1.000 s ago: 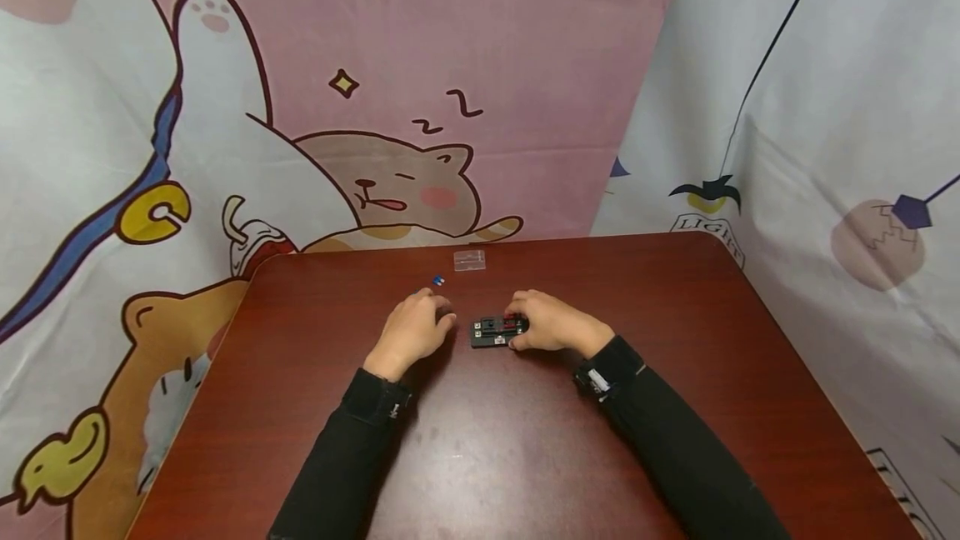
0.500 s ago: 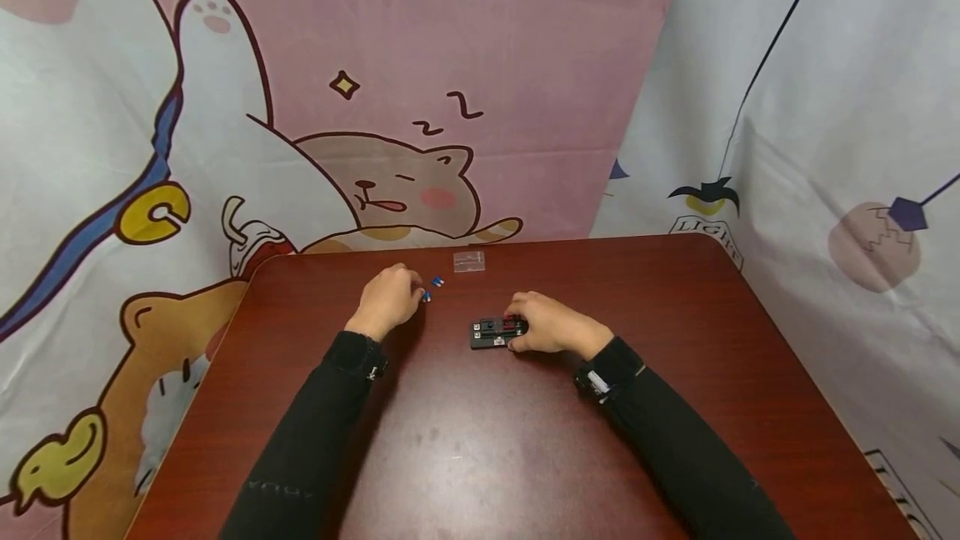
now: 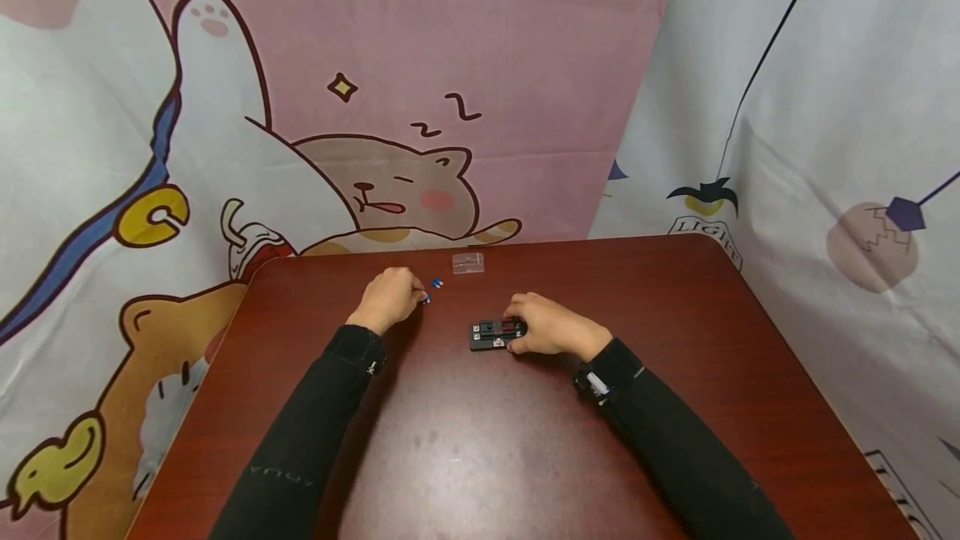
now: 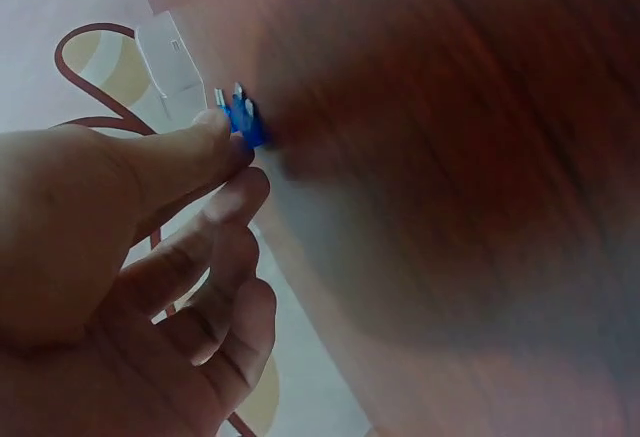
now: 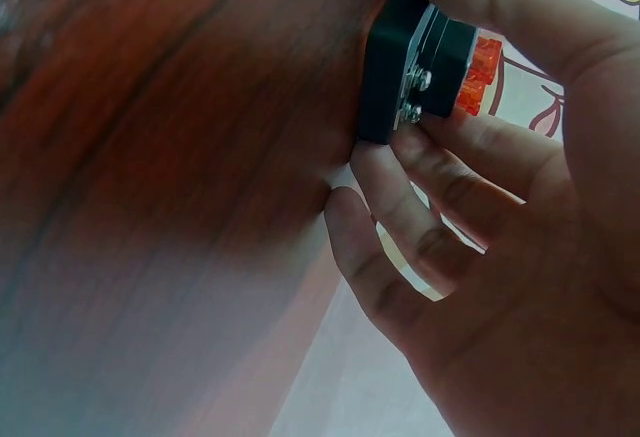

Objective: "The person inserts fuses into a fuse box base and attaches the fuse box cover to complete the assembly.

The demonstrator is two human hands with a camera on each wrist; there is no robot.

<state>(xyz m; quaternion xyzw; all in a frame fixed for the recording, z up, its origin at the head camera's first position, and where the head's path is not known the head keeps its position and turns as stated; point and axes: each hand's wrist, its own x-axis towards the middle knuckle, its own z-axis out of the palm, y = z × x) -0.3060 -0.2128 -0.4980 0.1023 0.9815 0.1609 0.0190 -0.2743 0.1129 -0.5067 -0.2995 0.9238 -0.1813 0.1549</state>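
Note:
Toward the table's far left part, my left hand pinches a small blue blade fuse between thumb and forefinger, at the tabletop. Metal prongs stick out of the blue plastic in the left wrist view. A second blue fuse lies just beyond; whether both show in the wrist view I cannot tell. Nearer the middle, my right hand grips the right end of a black fuse block, thumb on the near side. Red translucent fuses and metal screws show on the block in the right wrist view.
A clear plastic case or lid lies by the far edge of the brown table. Patterned cloth hangs behind the table and along its sides.
My left hand has moved left and away from me, from beside the fuse block to the blue fuses, and now pinches one. The right hand keeps its grip on the block.

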